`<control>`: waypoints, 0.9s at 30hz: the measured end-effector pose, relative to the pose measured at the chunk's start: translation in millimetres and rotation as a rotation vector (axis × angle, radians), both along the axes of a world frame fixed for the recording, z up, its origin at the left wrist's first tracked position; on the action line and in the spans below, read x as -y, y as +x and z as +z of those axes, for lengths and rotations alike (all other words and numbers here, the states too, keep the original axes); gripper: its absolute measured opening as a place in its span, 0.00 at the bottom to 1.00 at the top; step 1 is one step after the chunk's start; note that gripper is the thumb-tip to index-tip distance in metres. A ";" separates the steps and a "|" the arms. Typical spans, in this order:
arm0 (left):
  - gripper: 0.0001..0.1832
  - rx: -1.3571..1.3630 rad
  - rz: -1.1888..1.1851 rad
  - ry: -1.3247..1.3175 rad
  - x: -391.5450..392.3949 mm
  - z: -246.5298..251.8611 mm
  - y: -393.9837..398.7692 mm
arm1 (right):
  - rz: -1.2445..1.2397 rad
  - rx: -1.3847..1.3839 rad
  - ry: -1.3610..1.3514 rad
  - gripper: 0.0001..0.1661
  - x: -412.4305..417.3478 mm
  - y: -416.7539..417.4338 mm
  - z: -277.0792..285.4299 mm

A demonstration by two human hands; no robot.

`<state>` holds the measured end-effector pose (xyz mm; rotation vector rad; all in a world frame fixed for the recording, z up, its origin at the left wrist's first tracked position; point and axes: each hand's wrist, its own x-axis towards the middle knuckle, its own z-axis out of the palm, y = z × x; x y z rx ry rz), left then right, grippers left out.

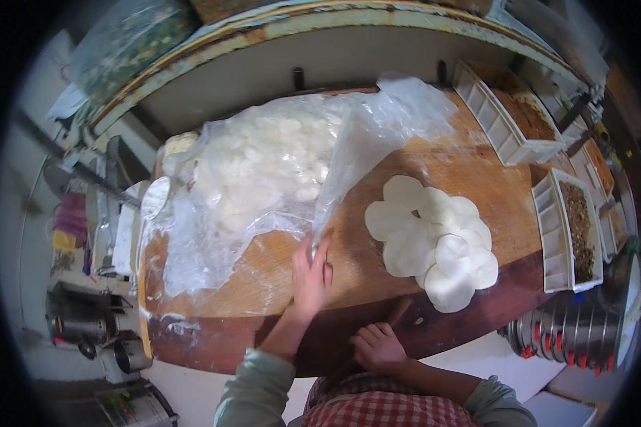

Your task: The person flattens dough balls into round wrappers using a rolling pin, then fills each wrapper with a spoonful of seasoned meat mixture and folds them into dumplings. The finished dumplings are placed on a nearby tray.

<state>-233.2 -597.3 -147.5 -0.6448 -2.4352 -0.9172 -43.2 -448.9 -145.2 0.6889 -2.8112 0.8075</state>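
Note:
My left hand (309, 277) pinches the edge of a clear plastic sheet (347, 165) between its fingers. Beneath that sheet, many pale dough pieces (267, 155) are heaped on the left half of a wooden worktable (278, 261). At the table's near edge, my right hand (378, 346) curls over a wooden rolling pin (399, 312), whose far end shows beyond the fingers. Thin round dough wrappers (406, 251) lie overlapping in a loose pile right of centre, apart from both hands.
Along the right side stand white plastic bins, one with brown filling (523, 115) and one with dark chopped filling (577, 229). Stacked metal trays with red clips (566, 331) sit lower right. A rusty shelf edge (256, 34) spans above the back. Metal pots (80, 320) stand at left.

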 end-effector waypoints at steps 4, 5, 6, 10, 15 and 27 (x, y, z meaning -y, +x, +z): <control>0.25 0.184 -0.036 -0.201 76.8 -25.9 96.1 | 0.207 -0.043 -0.015 0.17 14.5 -32.5 -0.5; 0.25 0.221 0.023 -0.241 83.9 -23.8 118.3 | 0.239 -0.051 -0.012 0.17 17.9 -37.5 -3.2; 0.26 0.255 0.072 -0.278 86.3 -14.5 137.7 | 0.198 0.014 0.000 0.19 17.3 -43.1 -1.5; 0.28 0.233 0.193 -0.455 70.8 10.5 140.0 | 0.225 -0.054 -0.046 0.25 24.8 -93.2 0.5; 0.27 0.431 0.117 -0.087 92.4 5.0 122.8 | 0.380 0.020 -0.032 0.32 25.2 -99.8 14.0; 0.15 0.757 0.204 0.663 130.3 0.9 164.4 | 0.362 -0.113 0.299 0.27 59.1 -102.4 12.9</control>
